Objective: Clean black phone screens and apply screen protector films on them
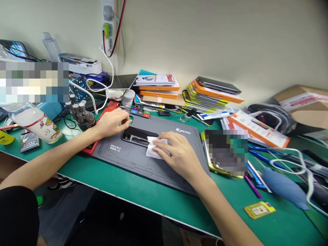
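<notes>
A dark-screened smartphone (138, 135) lies flat on the grey work mat (135, 164), its glass catching reflections. My right hand (178, 150) presses a white wipe (155, 150) over the phone's right end, fingers bent around the cloth, and hides that part of the phone. Just off the phone's left end, my left hand (112, 123) hovers over the mat with curled fingers. Whether anything sits inside those fingers is hidden.
Stacked boxes (159, 83) and yellow-edged packs (205, 99) line the wall. A screwdriver holder (83, 116) and a plastic bottle (38, 123) stand left. Right of the mat lie a blue air blower (284, 188), a yellow lighter (260, 209) and a white cable (289, 164).
</notes>
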`<state>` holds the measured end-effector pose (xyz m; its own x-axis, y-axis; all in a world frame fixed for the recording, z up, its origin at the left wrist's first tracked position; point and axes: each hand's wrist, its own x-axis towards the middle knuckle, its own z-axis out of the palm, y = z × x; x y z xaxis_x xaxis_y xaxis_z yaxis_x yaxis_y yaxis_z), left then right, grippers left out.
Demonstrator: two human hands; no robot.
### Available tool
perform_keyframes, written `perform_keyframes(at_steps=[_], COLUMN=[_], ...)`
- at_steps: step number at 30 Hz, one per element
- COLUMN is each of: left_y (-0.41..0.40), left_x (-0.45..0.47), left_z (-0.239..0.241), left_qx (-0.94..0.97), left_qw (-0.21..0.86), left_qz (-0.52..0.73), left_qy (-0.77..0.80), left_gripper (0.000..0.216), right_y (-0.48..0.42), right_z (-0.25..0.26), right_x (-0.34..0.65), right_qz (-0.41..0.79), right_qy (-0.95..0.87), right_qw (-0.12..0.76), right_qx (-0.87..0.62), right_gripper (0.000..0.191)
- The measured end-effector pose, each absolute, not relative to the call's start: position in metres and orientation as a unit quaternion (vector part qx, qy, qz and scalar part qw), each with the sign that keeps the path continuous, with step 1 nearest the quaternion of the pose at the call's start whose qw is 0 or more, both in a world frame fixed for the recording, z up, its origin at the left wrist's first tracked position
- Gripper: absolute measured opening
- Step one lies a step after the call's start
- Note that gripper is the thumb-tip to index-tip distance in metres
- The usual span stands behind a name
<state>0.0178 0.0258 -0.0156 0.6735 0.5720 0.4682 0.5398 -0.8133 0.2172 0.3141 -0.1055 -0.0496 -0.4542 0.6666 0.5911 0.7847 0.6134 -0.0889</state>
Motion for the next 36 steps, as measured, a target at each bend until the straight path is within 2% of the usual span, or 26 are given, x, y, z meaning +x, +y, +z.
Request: perform_keyframes(at_steps=[12,23,36], left_y=[0.027,0.020,0.023], left_x=[0.014,0.017,0.017], left_z=[-0.023,-0.026,-0.027], left_qx=[0.864,0.870,0.871], left_qw=[-0.012,-0.029,-0.031], left_qz=[0.370,0.319,0.334], left_qy=[0.342,0.376,0.361], left_gripper=[0.040,0.039,0.039], right_y=[-0.108,-0.103,-0.096], right_z=[-0.048,-0.059,-0.066], right_x=[0.314,0.327,0.312], right_qz=[-0.085,-0.068,-0.064], right_qy=[-0.851,-0.836,-0.825], right_qw=[0.268,0.304,0.261], right_qx=[-0.443,-0.451,-0.497], right_gripper=[0.029,0.036,0.039])
